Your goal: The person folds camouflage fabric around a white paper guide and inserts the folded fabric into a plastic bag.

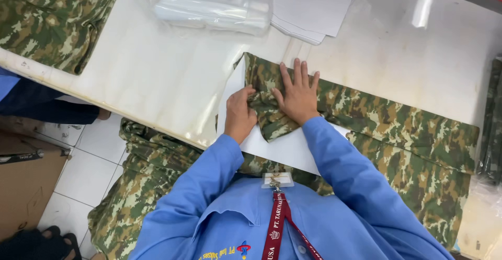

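A camouflage garment (397, 129) in green, brown and tan lies across a white table (157, 77), with a white card sheet (282, 147) under its near end. My left hand (239, 114) pinches a folded flap of the garment at the sheet's upper left. Fingers spread, my right hand (298, 94) presses flat on the fabric just beside it. Both arms wear blue sleeves. More of the same fabric hangs over the table's near edge toward the floor.
Another folded camouflage piece (49, 22) lies at the table's far left. A stack of clear plastic bags (214, 4) and white paper sheets (314, 4) sit at the back. A cardboard box (23, 187) stands on the tiled floor at left.
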